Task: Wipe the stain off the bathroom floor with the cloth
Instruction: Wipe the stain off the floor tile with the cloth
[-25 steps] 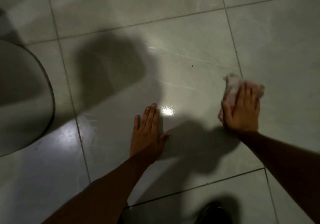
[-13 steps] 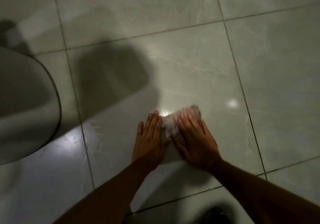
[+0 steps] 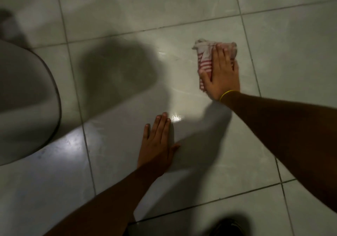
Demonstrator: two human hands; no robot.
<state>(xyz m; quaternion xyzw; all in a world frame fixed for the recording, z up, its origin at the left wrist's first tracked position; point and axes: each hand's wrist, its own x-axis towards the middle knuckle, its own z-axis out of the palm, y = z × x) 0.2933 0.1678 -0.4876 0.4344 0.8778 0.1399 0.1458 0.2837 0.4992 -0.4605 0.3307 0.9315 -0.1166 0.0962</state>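
Pale rounded fixture (image 3: 23, 104) at left — dark shoe (image 3: 228, 226) below.

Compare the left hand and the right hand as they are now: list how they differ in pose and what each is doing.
The right hand presses down on the red-and-white striped cloth; the left hand lies bare on the floor tile, holding nothing. The right hand reaches farther from the person, near a grout line; the left hand sits closer in, beside a bright glare spot. The right wrist wears a yellow band; the left wrist shows none. Both lie palm down, fingers pointing away.
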